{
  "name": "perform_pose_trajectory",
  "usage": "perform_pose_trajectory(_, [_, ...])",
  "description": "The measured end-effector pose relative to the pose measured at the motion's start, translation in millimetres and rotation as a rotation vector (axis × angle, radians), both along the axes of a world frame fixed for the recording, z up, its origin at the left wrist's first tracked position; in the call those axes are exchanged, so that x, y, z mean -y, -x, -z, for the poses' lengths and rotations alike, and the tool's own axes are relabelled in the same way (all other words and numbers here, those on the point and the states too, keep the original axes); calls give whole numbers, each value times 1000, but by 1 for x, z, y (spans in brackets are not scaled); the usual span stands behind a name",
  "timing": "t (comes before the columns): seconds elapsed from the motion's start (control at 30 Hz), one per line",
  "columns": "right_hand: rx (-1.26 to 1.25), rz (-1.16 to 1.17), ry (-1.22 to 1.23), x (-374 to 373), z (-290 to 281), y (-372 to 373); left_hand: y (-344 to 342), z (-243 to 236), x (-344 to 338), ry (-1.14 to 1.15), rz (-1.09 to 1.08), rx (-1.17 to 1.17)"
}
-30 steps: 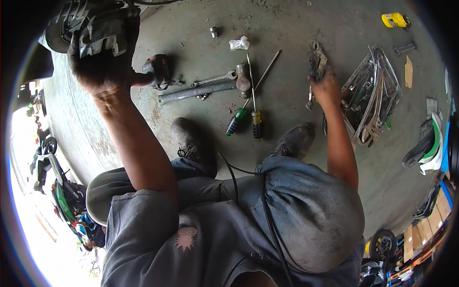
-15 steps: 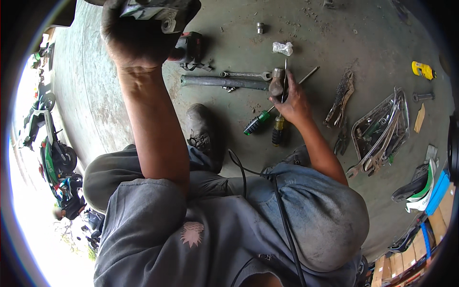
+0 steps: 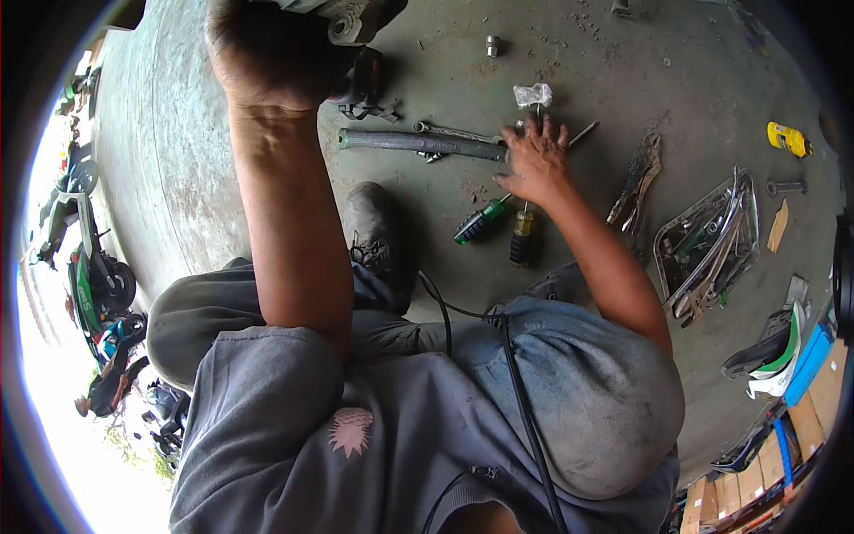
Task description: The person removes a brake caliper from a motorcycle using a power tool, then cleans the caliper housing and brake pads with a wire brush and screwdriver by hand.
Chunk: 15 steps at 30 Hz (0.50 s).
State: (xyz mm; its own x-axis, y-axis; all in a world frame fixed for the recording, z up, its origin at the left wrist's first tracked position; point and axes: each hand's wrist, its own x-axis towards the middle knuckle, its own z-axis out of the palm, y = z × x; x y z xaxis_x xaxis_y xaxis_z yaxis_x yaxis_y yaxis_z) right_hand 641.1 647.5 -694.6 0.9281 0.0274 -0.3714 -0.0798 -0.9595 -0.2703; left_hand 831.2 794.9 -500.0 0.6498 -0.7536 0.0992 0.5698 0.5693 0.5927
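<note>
At the upper left my left hand [image 3: 271, 67] is closed around a grimy grey metal part [image 3: 349, 22], which the top edge cuts off. My right hand [image 3: 538, 165] lies palm down with fingers spread, over the head end of a hammer whose dark handle [image 3: 422, 144] points left. Its head is hidden beneath the hand. A green-handled screwdriver [image 3: 479, 222] and a yellow-and-black-handled screwdriver [image 3: 521, 237] stick out below that hand. A wrench [image 3: 454, 133] lies along the hammer handle. Just beyond the fingertips is a crumpled clear plastic bag [image 3: 533, 94].
A dark power tool [image 3: 363, 84] sits partly behind my left hand. On the floor stand a socket [image 3: 492, 46], blackened pliers-like tools [image 3: 636, 187] and a tray [image 3: 660, 254] heaped with tools. Farther right are a yellow container [image 3: 788, 139] and a bolt [image 3: 786, 188]. Motorcycles [image 3: 107, 285] stand far left.
My right hand has shifted forward and spread its fingers, covering the hammer head that was visible before. My left hand has moved slightly up and right with the metal part.
</note>
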Motion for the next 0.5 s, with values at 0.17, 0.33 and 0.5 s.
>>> perform_pose_trajectory(0.17, [316,-73,-257,10,29,-58,-7,20,-40,-131,8,-90])
perform_pose_trajectory(0.33, [625,-134,-255,-33,70,-146,39,4,-54,-310,-213,-113])
perform_pose_trajectory(0.5, [621,-172,-265,-46,81,-186,71,33,-87,-585,-352,-167])
